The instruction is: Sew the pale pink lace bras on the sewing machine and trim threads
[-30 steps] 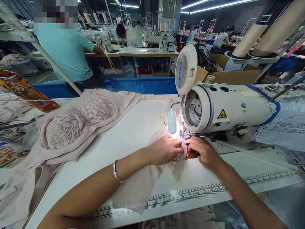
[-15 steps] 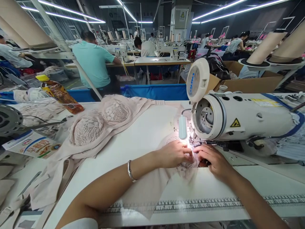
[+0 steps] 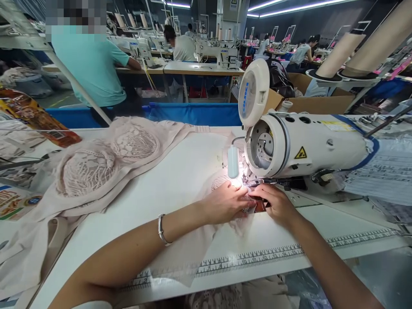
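Note:
Both my hands rest on a pale pink lace garment piece (image 3: 189, 253) under the needle of a white sewing machine (image 3: 305, 143). My left hand (image 3: 223, 201), a silver bangle on its wrist, presses the fabric flat just left of the needle, fingers curled down onto it. My right hand (image 3: 273, 204) pinches the lace edge right at the presser foot. A small lamp (image 3: 233, 162) lights the spot brightly.
A pile of pink lace bras (image 3: 96, 165) lies on the white table (image 3: 180, 171) to the left. A ruler strip (image 3: 257, 257) runs along the front edge. Thread cones (image 3: 341, 53) stand at the right. Other people sit at machines beyond a blue bin (image 3: 193, 113).
The view swung up and back down. My hands stayed at the needle, with the fabric shifted slightly under them.

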Demonstrator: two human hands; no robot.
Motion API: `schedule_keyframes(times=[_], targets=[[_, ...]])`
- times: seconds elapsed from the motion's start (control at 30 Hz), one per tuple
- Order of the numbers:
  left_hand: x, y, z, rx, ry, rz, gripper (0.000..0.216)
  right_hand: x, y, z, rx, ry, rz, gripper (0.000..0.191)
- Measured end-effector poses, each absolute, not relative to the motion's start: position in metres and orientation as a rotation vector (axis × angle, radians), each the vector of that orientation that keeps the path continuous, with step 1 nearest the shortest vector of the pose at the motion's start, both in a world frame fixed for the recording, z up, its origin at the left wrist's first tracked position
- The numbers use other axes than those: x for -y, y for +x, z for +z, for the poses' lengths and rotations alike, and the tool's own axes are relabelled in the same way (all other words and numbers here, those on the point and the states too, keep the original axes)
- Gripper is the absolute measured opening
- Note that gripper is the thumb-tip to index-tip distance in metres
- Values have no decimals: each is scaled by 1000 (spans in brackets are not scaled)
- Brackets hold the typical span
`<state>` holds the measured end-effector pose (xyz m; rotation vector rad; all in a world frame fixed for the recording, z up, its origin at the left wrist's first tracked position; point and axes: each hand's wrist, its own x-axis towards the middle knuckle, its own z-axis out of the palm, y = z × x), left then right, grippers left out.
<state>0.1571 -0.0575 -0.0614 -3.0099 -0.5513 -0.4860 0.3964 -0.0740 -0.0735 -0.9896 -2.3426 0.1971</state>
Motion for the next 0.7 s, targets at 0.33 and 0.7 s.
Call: schedule_keyframes(times=[0.33,0.7], targets=[[57,157,-60,530,-3056,-542,30,74,393,-67,2326,-711,133,27],[53,155,-62,677,-3006,-594,22,73,396,-72,2356,-803,90,39]])
